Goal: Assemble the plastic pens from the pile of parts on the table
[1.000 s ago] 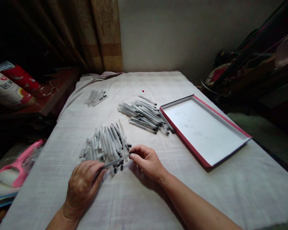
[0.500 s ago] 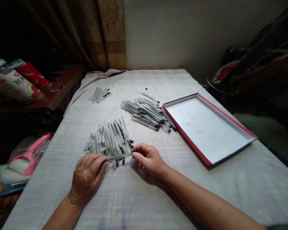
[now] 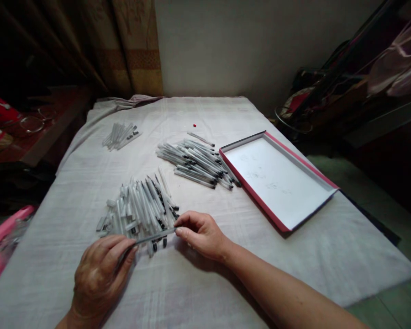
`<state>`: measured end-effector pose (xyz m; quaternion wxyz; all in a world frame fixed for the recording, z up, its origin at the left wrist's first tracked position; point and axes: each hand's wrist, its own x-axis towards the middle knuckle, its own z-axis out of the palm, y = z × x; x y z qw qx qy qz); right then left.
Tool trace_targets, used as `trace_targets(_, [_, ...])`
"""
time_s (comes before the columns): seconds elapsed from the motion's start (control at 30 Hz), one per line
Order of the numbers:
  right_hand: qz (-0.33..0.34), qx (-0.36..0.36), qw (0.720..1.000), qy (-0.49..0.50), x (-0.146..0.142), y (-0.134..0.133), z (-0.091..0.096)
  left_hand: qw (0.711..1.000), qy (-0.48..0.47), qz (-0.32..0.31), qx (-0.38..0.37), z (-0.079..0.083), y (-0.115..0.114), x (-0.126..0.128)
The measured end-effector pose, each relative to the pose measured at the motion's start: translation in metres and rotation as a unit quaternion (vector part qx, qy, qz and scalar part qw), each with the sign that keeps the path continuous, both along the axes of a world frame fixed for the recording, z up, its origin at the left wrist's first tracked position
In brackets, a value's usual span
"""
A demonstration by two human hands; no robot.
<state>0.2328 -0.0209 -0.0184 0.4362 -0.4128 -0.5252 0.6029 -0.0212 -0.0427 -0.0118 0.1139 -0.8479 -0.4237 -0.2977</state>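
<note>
A slim clear pen point(image 3: 155, 236) with dark ink inside stretches between my two hands, just in front of a heap of pen parts. My left hand point(image 3: 101, 269) pinches its left end between thumb and fingers. At the other end, the thumb and index finger of my right hand point(image 3: 202, 235) grip the tip. Close behind lies the heap of clear pen barrels point(image 3: 140, 205), mixed with dark refills and black pieces. Farther back, a pile of pens with black ends point(image 3: 195, 160) rests against the left side of a shallow box lid point(image 3: 256, 196).
A smaller group of clear caps point(image 3: 119, 135) lies at the far left of the cloth-covered table point(image 3: 205, 297). A tiny red piece point(image 3: 194, 125) sits at the back. Glasses point(image 3: 32, 123) rest on a side table; pink scissors point(image 3: 3, 237) are beyond the left edge.
The view has swung right, so the table and its things appear farther left. Both hands still hold the pen, now slightly farther apart, with more of it showing between them.
</note>
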Motion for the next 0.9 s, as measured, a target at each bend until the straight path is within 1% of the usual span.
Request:
trace_targets(0.33, [-0.014, 0.005, 1.000, -0.003, 0.0008, -0.0009, 0.0016, 1.000, -0.006, -0.007, -0.006, -0.0010, 0.0004, -0.0021])
trace_targets(0.47, [-0.032, 0.012, 0.999, -0.009, 0.0018, 0.0005, 0.0026, 1.000, -0.007, -0.007, -0.011, 0.0001, 0.0013, 0.0000])
trace_targets(0.53, [-0.037, 0.004, 0.999, -0.007, 0.0019, 0.0008, 0.0024, 1.000, -0.007, -0.008, -0.013, 0.0000, 0.0014, 0.0009])
trace_targets(0.7, [-0.031, -0.038, 0.999, 0.012, 0.0012, 0.0000, 0.0020, 1.000, 0.009, -0.014, -0.022, -0.0012, 0.0010, 0.0007])
trace_targets(0.9, [-0.017, -0.030, 0.999, 0.021, 0.0026, -0.0001, 0.0040, 1.000, 0.012, -0.013, -0.014, 0.0015, 0.0010, 0.0015])
